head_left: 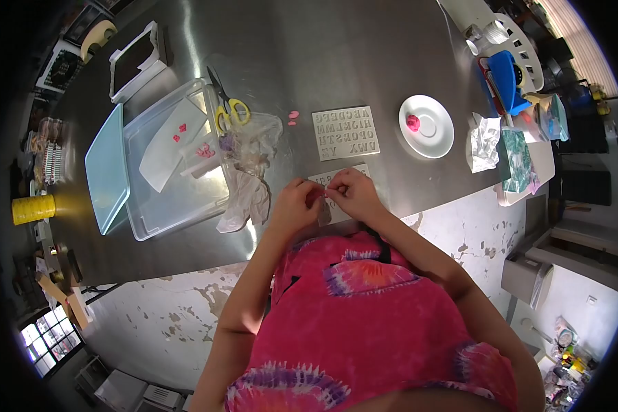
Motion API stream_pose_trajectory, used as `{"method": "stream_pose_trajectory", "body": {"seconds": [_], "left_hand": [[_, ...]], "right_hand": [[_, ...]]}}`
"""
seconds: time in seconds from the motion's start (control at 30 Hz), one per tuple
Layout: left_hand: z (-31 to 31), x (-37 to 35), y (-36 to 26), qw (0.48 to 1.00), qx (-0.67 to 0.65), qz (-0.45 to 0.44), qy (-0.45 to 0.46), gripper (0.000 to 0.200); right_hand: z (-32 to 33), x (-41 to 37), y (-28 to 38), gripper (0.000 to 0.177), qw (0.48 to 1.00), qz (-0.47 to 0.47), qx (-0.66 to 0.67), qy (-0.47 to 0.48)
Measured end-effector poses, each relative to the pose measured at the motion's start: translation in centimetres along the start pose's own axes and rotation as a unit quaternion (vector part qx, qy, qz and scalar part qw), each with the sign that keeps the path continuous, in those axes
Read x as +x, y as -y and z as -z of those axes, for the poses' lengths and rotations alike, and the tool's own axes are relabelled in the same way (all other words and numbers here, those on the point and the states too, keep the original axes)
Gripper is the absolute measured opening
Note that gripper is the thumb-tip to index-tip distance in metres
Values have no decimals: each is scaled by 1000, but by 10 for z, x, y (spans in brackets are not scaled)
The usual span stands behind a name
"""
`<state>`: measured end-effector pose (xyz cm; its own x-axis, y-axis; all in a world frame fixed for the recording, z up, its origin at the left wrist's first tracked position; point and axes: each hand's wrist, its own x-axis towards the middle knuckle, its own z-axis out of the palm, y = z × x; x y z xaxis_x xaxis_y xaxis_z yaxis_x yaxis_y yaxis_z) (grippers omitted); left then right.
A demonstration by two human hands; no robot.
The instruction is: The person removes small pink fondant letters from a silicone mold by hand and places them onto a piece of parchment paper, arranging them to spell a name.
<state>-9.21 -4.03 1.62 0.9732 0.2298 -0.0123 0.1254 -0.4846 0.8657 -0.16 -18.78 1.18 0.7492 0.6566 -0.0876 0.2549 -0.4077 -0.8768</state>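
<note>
My left hand (299, 204) and my right hand (355, 195) meet fingertip to fingertip near the table's front edge. Both have their fingers pinched closed. Whatever lies between the fingertips is too small to make out. Beneath them is a pale letter mould (361, 169), partly covered by the hands. Just beyond it lies a second letter mould (345, 132) with rows of raised or sunken capitals. Small pink pieces (293, 117) rest to its left. A white saucer (438, 144) on the right holds a lump of pink paste (413, 123).
On the left stands a clear plastic box (141, 223) with pink shapes on white paper (159, 168), beside its bluish lid (108, 172). Yellow-handled scissors (239, 112) and crumpled plastic wrap (257, 137) lie at its edge. Crumpled foil (485, 143) and a blue container (507, 82) are at right.
</note>
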Motion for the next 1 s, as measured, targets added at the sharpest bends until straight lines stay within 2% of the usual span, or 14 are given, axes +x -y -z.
{"method": "stream_pose_trajectory", "body": {"seconds": [0.2, 0.33, 0.5, 0.53, 0.6, 0.7, 0.87, 1.0], "left_hand": [[-1, 0, -1, 999, 42, -7, -8, 11], [0, -1, -2, 999, 25, -5, -26, 10], [0, -9, 0, 998, 68, -12, -3, 15], [-1, -12, -2, 999, 44, -8, -10, 16], [-4, -14, -5, 1000, 21, -4, -16, 17], [-8, -15, -5, 999, 25, 4, -25, 20], [-12, -16, -4, 998, 9, 48, -41, 22], [-11, -14, -7, 999, 3, 15, -44, 24]], "right_hand": [[-9, -3, 1, 7, 998, 26, -50, -34], [-12, -4, 1, 8, 999, 4, -40, -34], [-9, -6, 7, 9, 991, 74, -103, -35], [-8, -5, 5, 9, 991, 75, -102, -34], [-3, -2, 0, 9, 999, 38, -17, 21], [3, -3, 0, 8, 997, 70, -18, 20], [1, -1, -4, 7, 999, 42, 7, -6], [3, -1, -1, 7, 1000, 19, -4, 6]]}}
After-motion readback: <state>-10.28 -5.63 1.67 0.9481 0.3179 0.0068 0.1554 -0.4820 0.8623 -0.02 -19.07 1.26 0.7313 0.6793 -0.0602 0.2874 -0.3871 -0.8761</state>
